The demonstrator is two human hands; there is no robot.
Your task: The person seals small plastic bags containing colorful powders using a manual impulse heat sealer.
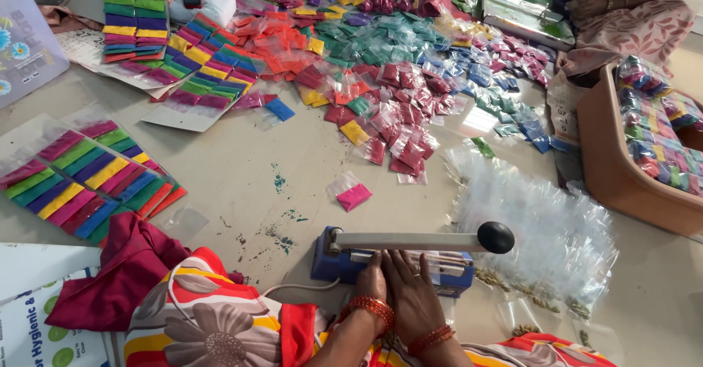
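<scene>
Hands: left hand [373, 279] and right hand [414, 286] lie side by side, touching, palms down and fingers flat on a clear plastic pouch [439, 268] under the sealer's arm; neither is clamped on anything, and red bead bangles ring both wrists.
Sealer: blue heat sealer [344, 264] at the near edge of the floor space, long axis running left to right; its pale bar [410, 241] is raised, hinge at the left, round black knob [496, 237] pointing right.
Surface: smooth grey floor [242, 177], flecked with powder.
Pink packet: small glossy pouch of pink powder [351, 193] just beyond the sealer.
Empty bags: crinkled heap of clear bags [534, 221] right of the sealer.
Colour strips: flat rows of bright packets [80, 177] at the left.
Tray: brown plastic tray [615, 177] at the right edge.
</scene>
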